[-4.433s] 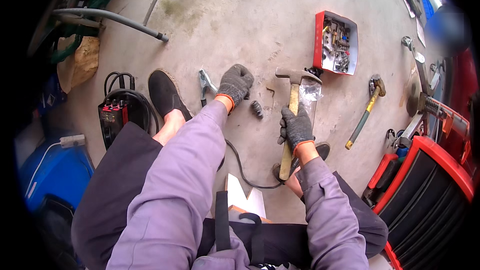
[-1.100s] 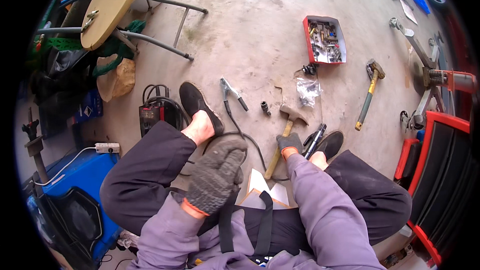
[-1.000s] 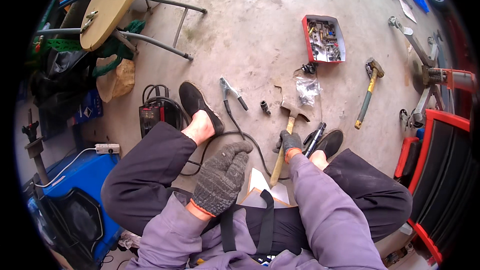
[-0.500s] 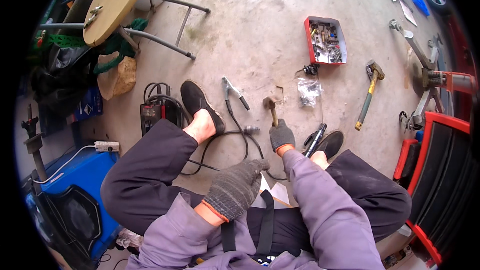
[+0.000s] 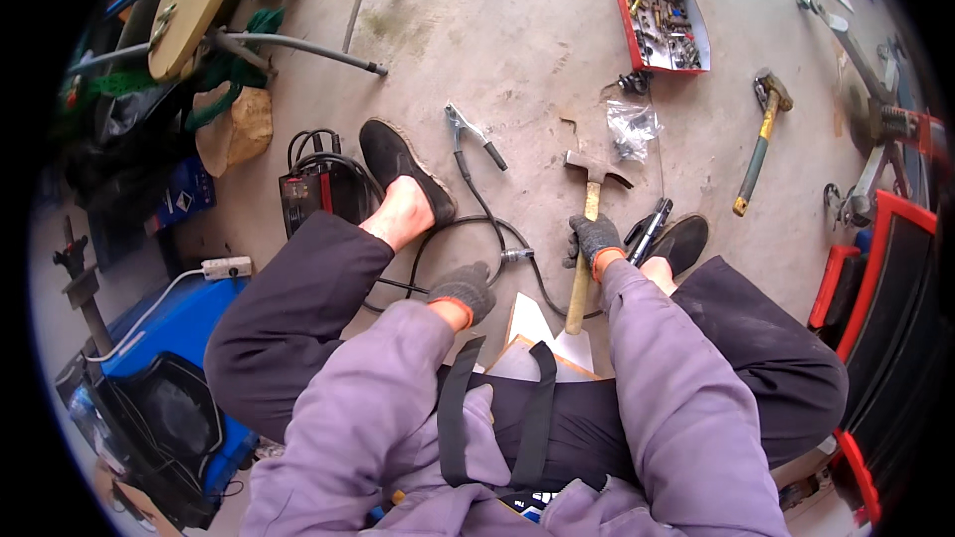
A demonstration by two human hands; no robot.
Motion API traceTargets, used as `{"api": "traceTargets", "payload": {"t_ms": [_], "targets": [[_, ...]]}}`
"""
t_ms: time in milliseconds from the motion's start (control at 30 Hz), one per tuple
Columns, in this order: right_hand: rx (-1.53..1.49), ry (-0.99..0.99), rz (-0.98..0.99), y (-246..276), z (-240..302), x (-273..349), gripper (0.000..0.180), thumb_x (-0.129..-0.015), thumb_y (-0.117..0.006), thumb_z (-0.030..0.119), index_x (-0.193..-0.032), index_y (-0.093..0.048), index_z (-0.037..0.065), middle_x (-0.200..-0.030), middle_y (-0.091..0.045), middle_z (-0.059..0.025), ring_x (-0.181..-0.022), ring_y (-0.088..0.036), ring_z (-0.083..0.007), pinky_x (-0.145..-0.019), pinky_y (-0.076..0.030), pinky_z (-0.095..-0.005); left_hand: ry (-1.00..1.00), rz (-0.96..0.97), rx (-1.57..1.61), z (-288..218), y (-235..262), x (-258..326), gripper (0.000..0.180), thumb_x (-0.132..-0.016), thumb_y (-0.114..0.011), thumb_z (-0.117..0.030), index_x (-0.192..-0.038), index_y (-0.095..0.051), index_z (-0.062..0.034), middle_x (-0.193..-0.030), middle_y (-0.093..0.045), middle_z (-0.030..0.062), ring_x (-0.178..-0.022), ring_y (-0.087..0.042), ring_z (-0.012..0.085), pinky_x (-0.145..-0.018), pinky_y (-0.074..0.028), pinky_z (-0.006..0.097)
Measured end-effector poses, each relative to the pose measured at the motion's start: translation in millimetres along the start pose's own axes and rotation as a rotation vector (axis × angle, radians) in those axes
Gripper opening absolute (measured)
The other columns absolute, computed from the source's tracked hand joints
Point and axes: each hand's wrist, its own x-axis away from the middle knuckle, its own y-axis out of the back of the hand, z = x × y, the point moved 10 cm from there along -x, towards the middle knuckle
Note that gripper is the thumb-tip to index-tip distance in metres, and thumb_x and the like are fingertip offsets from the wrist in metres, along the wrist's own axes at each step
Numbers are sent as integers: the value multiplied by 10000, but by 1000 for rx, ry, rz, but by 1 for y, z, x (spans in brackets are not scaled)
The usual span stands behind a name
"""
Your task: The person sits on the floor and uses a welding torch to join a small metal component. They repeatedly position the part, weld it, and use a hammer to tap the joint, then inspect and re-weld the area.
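Note:
My right hand [image 5: 595, 235], in a grey knit glove with an orange cuff, is closed round the wooden handle of a claw hammer [image 5: 581, 283]. The hammer's metal head points away from me. My left hand [image 5: 464, 293], gloved the same way, hovers by a black cable [image 5: 413, 273], its fingers blurred and mostly hidden. White angular pieces [image 5: 527, 323] with a brown edge lie between my legs, below the hammer handle's end. Beside my right shoe rests a black electrode holder [image 5: 649, 231]. A ground clamp [image 5: 476, 134] lies on the floor ahead.
A black and red welding machine [image 5: 306, 201] stands by my left shoe. Farther right are a bag of small parts [image 5: 632, 129], a red box of hardware [image 5: 625, 25] and a yellow-and-green-handled hammer [image 5: 762, 144]. A folding stool [image 5: 194, 0] is at far left, a red tool cabinet [image 5: 865, 288] at right.
The claw hammer has turned, its head now sideways and its handle toward me. My right hand has moved slightly right and away from me; my left hand has swung forward from my lap.

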Motion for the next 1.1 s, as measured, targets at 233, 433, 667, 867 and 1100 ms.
{"api": "traceTargets", "payload": {"t_ms": [233,433,667,867,1100], "targets": [[132,-18,27,10,12,13,200,-916,-644,172,-996,-508,49,-628,-523,-77,-441,-533,-216,-400,-511,-413,-13,-236,101,-21,-21,-78,324,-881,-662,-311,-1128,-633,-103,-1072,-677,203,-982,-656,399,-858,-514,481],[201,74,-69,26,24,14,267,-896,-683,207,-1032,-549,20,-633,-542,-68,-425,-536,-186,-382,-488,-377,-204,-407,648,-51,59,-94,272,-865,-688,-254,-1050,-649,-59,-972,-689,197,-885,-664,381,-795,-518,439],[254,271,-186,12,66,36,308,-902,-690,263,-1081,-586,36,-726,-644,-137,-525,-637,-221,-435,-504,-366,-213,-668,607,-42,68,-136,178,-854,-690,-130,-979,-591,-52,-921,-636,223,-870,-631,420,-771,-501,470],[615,504,-373,10,90,59,351,-912,-667,376,-1094,-597,84,-860,-687,-241,-795,-690,-413,-678,-545,-471,-146,-637,831,-50,53,-138,205,-866,-714,-147,-986,-582,-47,-854,-640,212,-800,-629,389,-736,-497,450],[1102,418,-314,-16,82,63,321,-928,-642,370,-1071,-611,84,-876,-697,-236,-849,-680,-439,-718,-526,-511,3,-565,1069,-43,35,-151,261,-881,-715,-170,-1064,-571,-51,-809,-654,175,-741,-633,355,-717,-506,442]]}}
